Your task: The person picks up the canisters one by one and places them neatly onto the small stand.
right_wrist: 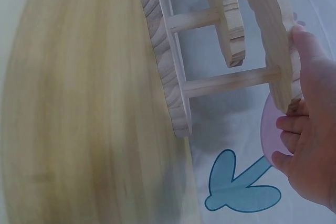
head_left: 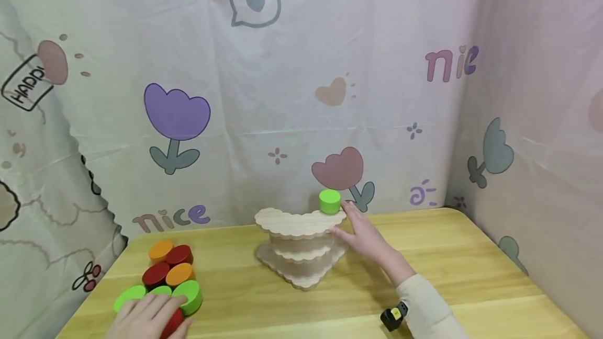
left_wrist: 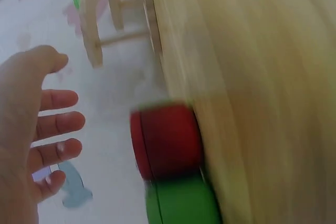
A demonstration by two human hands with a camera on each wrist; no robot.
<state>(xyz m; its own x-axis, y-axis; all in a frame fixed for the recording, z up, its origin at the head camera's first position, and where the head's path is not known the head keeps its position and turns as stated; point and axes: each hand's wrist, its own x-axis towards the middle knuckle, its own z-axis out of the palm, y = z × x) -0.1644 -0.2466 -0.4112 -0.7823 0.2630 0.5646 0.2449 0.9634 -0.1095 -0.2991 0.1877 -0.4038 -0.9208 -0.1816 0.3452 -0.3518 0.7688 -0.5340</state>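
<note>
On the table (head_left: 264,313), toward the back and near the middle, a pale wooden stand (head_left: 301,252), upright, tiered in scalloped boards, joined in the right wrist view by round posts (right_wrist: 231,81). At the right end of its top board (head_left: 292,224), one green block (head_left: 330,203), round and upright. Just beside that block, the right hand (head_left: 365,237), narrowed on the end of the top board, thumb at one edge, fingers bent behind the other. Below the wrist, a cream sleeve (head_left: 428,302); at its edge, a small black device (head_left: 393,317) with a yellow patch. Well apart, at the left, grouped close: rear orange block (head_left: 162,251), rear red block (head_left: 179,255), front red block (head_left: 156,275), front orange block (head_left: 180,274), left green block (head_left: 130,295), middle green block (head_left: 161,290), right green block (head_left: 189,300), nearest red block (head_left: 173,324). Over the nearer ones, partly hiding them, the left hand (head_left: 146,318), wide, thumb well away from loosely bent fingers in the left wrist view; contact with the blocks impossible to tell. Behind and at both sides, pale cloth (head_left: 292,56), printed with flowers, hearts and lettering.
</note>
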